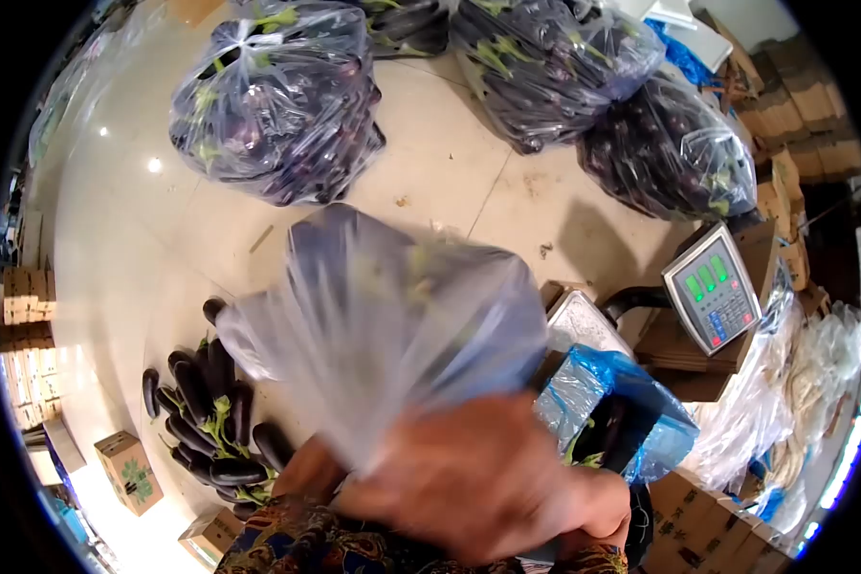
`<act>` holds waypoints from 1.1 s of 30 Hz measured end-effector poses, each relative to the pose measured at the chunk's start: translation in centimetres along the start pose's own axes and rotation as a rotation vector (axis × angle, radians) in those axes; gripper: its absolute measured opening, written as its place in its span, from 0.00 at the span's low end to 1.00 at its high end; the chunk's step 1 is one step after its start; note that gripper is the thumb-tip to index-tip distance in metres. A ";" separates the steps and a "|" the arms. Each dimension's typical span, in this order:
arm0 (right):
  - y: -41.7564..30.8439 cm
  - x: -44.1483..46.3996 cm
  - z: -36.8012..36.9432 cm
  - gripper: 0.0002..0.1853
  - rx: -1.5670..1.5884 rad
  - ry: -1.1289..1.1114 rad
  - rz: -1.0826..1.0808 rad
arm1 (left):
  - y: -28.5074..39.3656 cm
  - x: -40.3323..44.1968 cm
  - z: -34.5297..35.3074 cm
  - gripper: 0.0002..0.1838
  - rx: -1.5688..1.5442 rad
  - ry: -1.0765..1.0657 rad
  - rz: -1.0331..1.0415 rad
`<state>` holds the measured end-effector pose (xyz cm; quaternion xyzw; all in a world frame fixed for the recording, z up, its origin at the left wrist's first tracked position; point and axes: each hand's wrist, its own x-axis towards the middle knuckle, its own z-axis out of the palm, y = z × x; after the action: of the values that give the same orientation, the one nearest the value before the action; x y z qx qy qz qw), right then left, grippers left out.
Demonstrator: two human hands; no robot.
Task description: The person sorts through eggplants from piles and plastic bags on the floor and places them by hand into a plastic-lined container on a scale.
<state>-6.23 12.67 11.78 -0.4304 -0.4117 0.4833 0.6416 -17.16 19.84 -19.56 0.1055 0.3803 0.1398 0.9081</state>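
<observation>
A clear plastic bag of eggplants (421, 316) hangs in front of me, smeared by motion, with its top drawn together toward me. My right hand (488, 469) is closed at the gathered neck of this bag, blurred. My left hand (311, 469) shows only as a wrist behind the bag's neck; its fingers are hidden. Loose eggplants (201, 411) lie heaped on the floor at left. To the right, a blue-lined box (660, 430) holds more eggplants, close to my right wrist.
Filled eggplant bags (277, 105) stand across the floor, with another bag (555, 67) and a third (670, 153) at upper right. A scale display (711, 289) with green digits stands beside its metal platform (584, 323). Plastic sheeting (775, 383) and cardboard boxes (708, 526) line the right.
</observation>
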 end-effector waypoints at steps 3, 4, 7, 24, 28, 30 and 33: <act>-2.4 -0.6 -2.9 0.03 0.043 0.168 0.035 | 1.3 3.6 4.9 0.37 0.040 -0.030 0.048; -2.3 -0.8 -3.6 0.06 0.020 0.232 0.047 | 1.5 4.9 6.5 0.36 0.052 -0.035 0.056; -1.5 -1.4 -5.5 0.08 -0.109 0.383 0.112 | 2.0 7.7 9.6 0.34 0.125 -0.011 0.052; 5.6 -2.8 -9.3 0.14 -0.237 0.571 0.168 | 8.9 -5.3 -4.6 0.21 0.677 0.391 0.544; 6.7 -6.1 -10.4 0.14 -0.372 0.480 0.290 | 10.4 -4.5 0.1 0.15 0.382 0.321 0.514; 7.0 -7.1 -10.3 0.12 -0.359 0.474 0.365 | 12.1 -8.1 4.5 0.14 0.275 0.176 0.558; 8.9 -7.3 -10.0 0.08 -0.332 0.493 0.315 | 14.0 -13.3 9.9 0.12 0.458 -0.025 0.791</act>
<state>-0.55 5.50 -0.39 -0.6914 -0.2455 0.3841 0.5606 -21.42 27.69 0.24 0.4425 0.3211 0.3869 0.7426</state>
